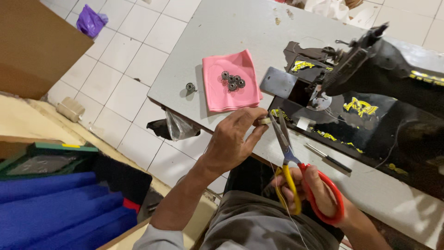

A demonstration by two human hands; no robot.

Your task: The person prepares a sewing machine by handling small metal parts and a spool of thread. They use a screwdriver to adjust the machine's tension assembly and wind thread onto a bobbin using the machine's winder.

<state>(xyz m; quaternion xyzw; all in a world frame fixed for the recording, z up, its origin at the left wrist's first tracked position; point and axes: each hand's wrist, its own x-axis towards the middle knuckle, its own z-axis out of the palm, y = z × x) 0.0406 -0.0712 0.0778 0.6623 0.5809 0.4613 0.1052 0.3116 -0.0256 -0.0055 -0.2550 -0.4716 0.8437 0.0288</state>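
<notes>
On the grey table: flat pink cloth (231, 81) with round metal bobbins (232, 81).
Left hand (233, 139): pinches a small round bobbin (264, 121).
Right hand (307, 190): grips pointy scissors (289, 157) with smooth red and yellow loops.

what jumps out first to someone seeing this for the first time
The scissors with one yellow and one red handle stand out first, held in the right hand at lower centre, blades pointing up toward a small pale spool pinched in the left hand. Next comes the pink cloth on the grey table, with a cluster of metal bobbins on it. The black sewing machine with yellow decoration fills the right side.
</notes>
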